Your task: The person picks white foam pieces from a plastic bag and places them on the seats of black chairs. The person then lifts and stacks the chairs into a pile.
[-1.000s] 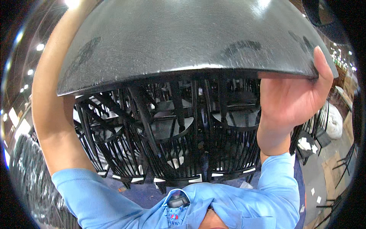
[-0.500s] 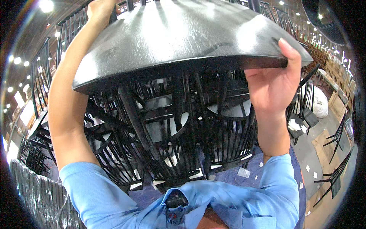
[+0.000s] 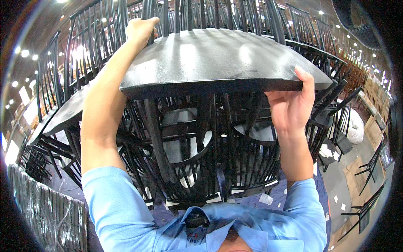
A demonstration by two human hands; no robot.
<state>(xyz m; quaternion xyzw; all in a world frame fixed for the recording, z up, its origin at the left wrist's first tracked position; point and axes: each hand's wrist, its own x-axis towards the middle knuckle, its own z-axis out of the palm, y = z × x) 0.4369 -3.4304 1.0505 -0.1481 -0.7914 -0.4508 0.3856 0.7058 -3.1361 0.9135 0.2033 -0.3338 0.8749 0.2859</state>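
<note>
A black wooden chair (image 3: 226, 59) with a glossy seat and a spindle back is held up in front of me, its seat's front edge toward me. My left hand (image 3: 142, 32) is closed round an upright of the chair's back at the seat's far left. With the thumb on top and the fingers underneath, my right hand (image 3: 291, 101) grips the seat's front right edge. Part of those fingers is hidden under the seat. The chair's legs reach down among other black chairs (image 3: 180, 153) stacked below it.
More black spindle-back chairs (image 3: 86, 46) stand at the left and behind. Wrapped goods in clear film (image 3: 46, 206) are at the lower left. Tipped chairs (image 3: 365, 210), a white bag (image 3: 354, 126) and paper scraps lie on the floor at the right. A blue sheet (image 3: 268, 201) covers the floor below.
The chair seat sits lower and farther from me in the picture, and its back spindles now show. My left hand and arm have shifted right and down; the right hand went slightly down with the seat.
</note>
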